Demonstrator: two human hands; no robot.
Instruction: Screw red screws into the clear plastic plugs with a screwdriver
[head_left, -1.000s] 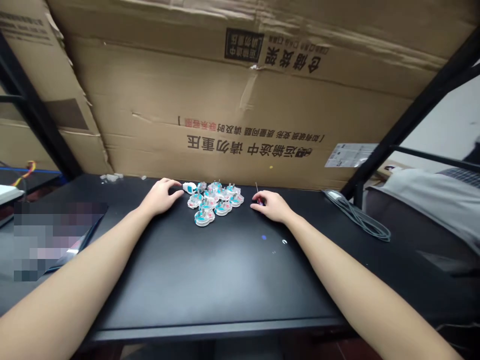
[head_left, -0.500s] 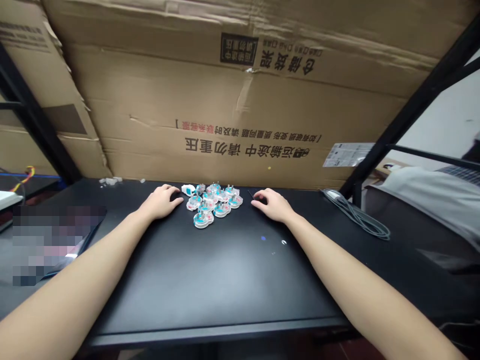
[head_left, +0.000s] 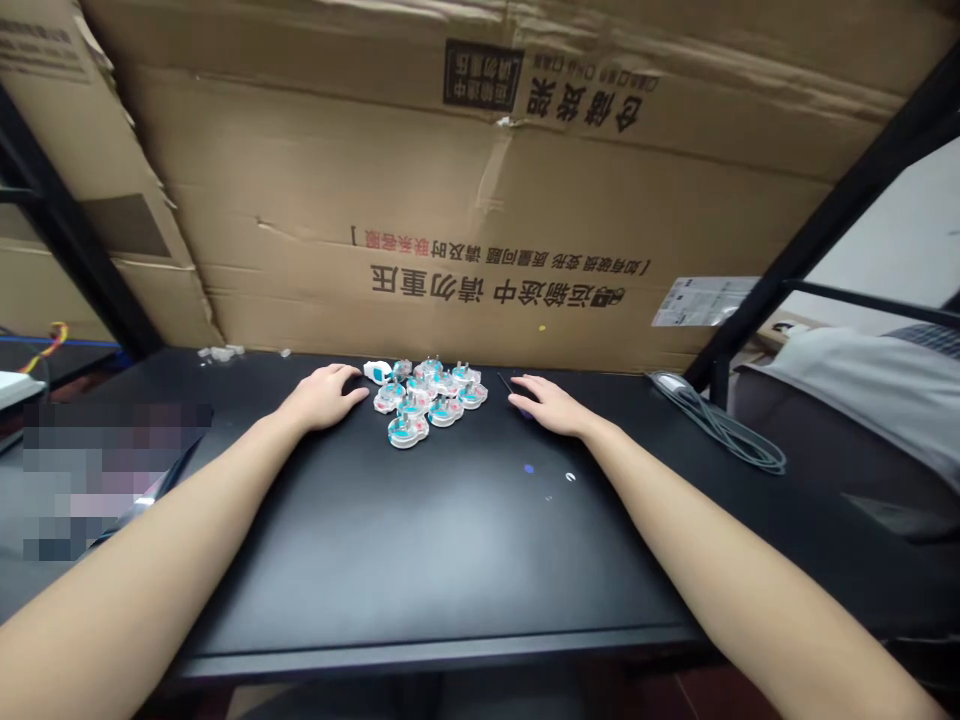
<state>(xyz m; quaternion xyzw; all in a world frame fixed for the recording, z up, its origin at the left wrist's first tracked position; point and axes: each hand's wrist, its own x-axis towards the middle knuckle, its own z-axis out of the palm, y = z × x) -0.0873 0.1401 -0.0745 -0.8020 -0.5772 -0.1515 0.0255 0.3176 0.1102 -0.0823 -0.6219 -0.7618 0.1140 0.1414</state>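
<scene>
My left hand [head_left: 322, 397] rests on the black tabletop, thumb apart from the fingers, holding nothing. Just right of it lies a cluster of clear-and-white plugs [head_left: 407, 431] with turquoise faces, several with metal prongs pointing up. A white piece with a turquoise patch [head_left: 377, 372] is nearest to my left fingertips. On the cluster's other side, my right hand [head_left: 551, 405] lies low with its fingers stretched out. A thin dark rod [head_left: 504, 382] sticks out by its fingertips, and a bit of purple shows beneath the hand; the rest is covered.
Behind the plugs stands a cardboard sheet [head_left: 420, 180] between black metal posts. A coiled grey cable [head_left: 724, 425] lies at right. Small white bits [head_left: 221, 354] sit at back left. A blue spot [head_left: 529, 469] and a small white ring [head_left: 571, 477] are on the tabletop [head_left: 420, 560].
My right hand has flattened, its fingers straighter, and shifted slightly right. My left hand and the plugs stay in place. The view has tilted slightly.
</scene>
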